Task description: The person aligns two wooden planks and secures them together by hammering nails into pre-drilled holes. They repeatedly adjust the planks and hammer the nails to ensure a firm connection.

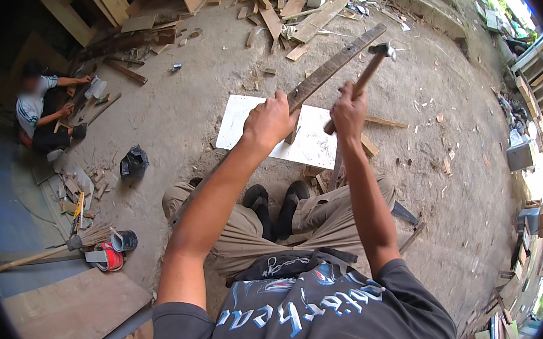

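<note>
Wooden plank (333, 66) gripped at near end by left hand (271, 120); right hand (348, 112) holds raised hammer (366, 74). Keep plank steady, fingers clear, strike square.

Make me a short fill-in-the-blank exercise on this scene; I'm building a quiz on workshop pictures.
1. The right hand grips a wooden-handled ____, raised above the floor.
2. The left hand holds a long dark wooden plank over a flat ____ rectangular board.
3. A straw broom lies on the floor to the person's ____.

Missing words: hammer; white; left
</note>
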`<state>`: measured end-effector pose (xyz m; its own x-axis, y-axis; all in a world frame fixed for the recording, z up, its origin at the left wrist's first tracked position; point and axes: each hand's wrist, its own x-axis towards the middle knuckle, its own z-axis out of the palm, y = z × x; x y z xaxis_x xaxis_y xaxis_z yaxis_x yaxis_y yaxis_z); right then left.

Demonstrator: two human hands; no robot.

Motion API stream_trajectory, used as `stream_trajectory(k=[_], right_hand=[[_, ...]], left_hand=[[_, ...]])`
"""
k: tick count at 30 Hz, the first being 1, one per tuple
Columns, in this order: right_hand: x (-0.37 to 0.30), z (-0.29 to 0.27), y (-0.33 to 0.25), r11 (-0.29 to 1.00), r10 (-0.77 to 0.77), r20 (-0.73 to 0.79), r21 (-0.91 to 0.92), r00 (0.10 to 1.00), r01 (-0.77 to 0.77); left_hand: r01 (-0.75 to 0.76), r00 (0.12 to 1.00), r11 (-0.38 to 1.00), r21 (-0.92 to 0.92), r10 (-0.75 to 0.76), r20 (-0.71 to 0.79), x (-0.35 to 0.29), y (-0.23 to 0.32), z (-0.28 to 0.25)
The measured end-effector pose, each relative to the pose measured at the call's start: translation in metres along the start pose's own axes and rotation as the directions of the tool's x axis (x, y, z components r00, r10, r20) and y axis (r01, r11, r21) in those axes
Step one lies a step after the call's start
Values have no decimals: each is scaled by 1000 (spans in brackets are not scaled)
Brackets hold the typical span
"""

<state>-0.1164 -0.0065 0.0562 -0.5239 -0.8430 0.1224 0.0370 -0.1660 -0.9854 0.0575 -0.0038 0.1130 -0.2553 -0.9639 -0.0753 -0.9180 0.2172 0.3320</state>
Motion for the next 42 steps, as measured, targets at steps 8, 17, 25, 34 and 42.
stream_trajectory(k=[8, 17, 25, 34, 42], right_hand=[[-36, -82, -102, 774, 137, 652, -540, 745, 330], [-36, -79, -139, 560, 102, 745, -591, 659, 581], [-38, -68, -179, 658, -320, 603, -413, 730, 630], [-41, -87, -159, 508, 109, 700, -650, 706, 566], [-36, -72, -157, 419, 233, 679, -716, 697, 558]], left_hand=[[-38, 999, 999, -1, 38, 6, 3, -13, -1], [-46, 999, 999, -5, 45, -10, 1, -4, 6], [-37, 999, 999, 19, 37, -17, -2, -1, 7], [7, 1000, 1000, -9, -8, -10, -1, -8, 5], [-42, 999, 999, -11, 42, -22, -1, -7, 7]])
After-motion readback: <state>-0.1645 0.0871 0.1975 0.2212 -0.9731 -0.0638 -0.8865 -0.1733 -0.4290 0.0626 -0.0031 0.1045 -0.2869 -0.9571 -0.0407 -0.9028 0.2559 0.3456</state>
